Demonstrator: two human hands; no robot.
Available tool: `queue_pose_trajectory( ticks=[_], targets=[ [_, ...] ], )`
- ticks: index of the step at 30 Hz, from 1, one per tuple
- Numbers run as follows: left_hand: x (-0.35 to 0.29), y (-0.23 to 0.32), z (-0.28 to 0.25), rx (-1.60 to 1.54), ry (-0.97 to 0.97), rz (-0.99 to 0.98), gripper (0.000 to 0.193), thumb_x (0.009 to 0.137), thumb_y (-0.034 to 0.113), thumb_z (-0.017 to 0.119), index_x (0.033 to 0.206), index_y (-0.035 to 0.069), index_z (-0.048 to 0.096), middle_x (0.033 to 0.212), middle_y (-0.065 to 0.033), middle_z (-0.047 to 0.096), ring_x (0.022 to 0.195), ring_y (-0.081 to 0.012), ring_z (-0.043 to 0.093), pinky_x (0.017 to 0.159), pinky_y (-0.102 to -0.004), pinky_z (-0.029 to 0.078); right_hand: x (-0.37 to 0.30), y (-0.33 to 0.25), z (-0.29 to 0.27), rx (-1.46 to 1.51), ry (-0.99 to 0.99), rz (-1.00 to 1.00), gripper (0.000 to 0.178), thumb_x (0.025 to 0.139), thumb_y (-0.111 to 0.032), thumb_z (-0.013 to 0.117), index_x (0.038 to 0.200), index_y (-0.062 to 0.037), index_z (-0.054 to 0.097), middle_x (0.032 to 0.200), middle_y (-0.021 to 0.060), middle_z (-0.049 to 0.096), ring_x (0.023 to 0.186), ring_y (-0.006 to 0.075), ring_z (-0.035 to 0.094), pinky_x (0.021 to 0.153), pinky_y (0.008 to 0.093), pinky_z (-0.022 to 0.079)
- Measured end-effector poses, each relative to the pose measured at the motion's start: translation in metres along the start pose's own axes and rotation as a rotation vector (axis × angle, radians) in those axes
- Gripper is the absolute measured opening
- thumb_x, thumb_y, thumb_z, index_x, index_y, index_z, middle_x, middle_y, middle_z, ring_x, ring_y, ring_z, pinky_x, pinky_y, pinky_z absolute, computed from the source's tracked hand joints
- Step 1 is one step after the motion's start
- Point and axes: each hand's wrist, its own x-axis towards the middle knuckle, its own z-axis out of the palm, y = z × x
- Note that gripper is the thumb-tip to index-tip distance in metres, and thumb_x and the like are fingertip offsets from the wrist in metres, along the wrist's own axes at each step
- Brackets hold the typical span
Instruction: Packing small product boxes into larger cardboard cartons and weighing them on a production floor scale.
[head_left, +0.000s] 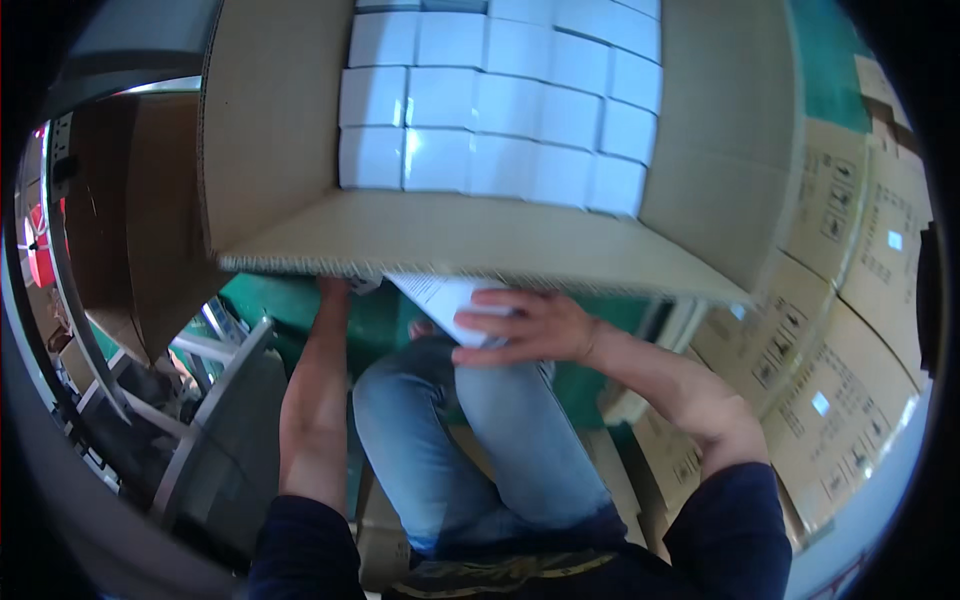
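Observation:
A large open cardboard carton (270,130) stands in front of me, its near flap (480,235) folded toward me. Inside it, white boxes (440,155) are packed in tight rows. Below the flap's edge, my right hand (530,325) grips a white printed piece (435,298), perhaps a sheet or a flat box side. Its fingers lie across the front of the piece, and the thumb is hidden. My left hand (335,286) reaches under the flap farther left; most of it is out of sight, next to a small pale printed corner (365,284).
Sealed brown cartons (830,400) are stacked along the right. At the left are another open brown carton (160,200) and a grey metal-framed piece (220,420). My jeans-clad legs (420,440) are beneath my arms, above a green floor (290,310).

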Motion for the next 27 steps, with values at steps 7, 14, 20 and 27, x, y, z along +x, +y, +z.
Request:
queue_pose_trajectory(
  ticks=[7, 14, 20, 27],
  targets=[
    [-0.022, 0.325, -0.212, -1.788, -0.292, -1.390, 0.048, 0.086, 0.033, 0.068, 0.111, -0.006, 0.055, 0.096, -0.0181, 0.064, 0.083, -0.0277, 0.066, 0.074, -0.0397, 0.056, 0.010, -0.116, -0.206, 0.769, 0.300, 1.066, 0.073, 0.073, -0.020, 0.077, 0.133, -0.0106, 0.035, 0.122, 0.0165, 0.048, 0.111, 0.0292, 0.051, 0.090, 0.0403, 0.046],
    [0.004, 0.366, -0.360, -1.392, -0.398, -1.498, 0.068, 0.081, 0.045, 0.071, 0.126, 0.007, 0.036, 0.125, -0.0138, 0.049, 0.119, -0.0269, 0.046, 0.095, -0.0498, 0.042, 0.050, -0.101, -0.275, 1.572, 0.687, 1.714, 0.062, 0.090, -0.040, 0.060, 0.138, -0.0086, 0.035, 0.130, 0.0127, 0.052, 0.111, 0.0278, 0.059, 0.079, 0.0410, 0.059],
    [0.017, 0.331, -0.407, -1.450, -0.349, -1.471, 0.069, 0.082, 0.043, 0.070, 0.132, 0.011, 0.035, 0.124, -0.0132, 0.051, 0.116, -0.0285, 0.050, 0.094, -0.0490, 0.042, 0.092, -0.055, -0.280, 1.471, 0.604, 1.653, 0.062, 0.087, -0.033, 0.066, 0.132, -0.0092, 0.032, 0.128, 0.0139, 0.047, 0.117, 0.0267, 0.052, 0.095, 0.0470, 0.048],
    [0.049, 0.316, -0.431, -1.596, -0.290, -1.446, 0.088, 0.082, 0.031, 0.073, 0.146, 0.011, 0.017, 0.141, -0.0162, 0.039, 0.129, -0.0310, 0.040, 0.105, -0.0505, 0.035, 0.139, -0.008, -0.225, 1.211, 0.492, 1.725, 0.068, 0.083, -0.031, 0.071, 0.136, -0.0109, 0.034, 0.122, 0.0089, 0.051, 0.112, 0.0189, 0.051, 0.100, 0.0383, 0.039]
  ],
)
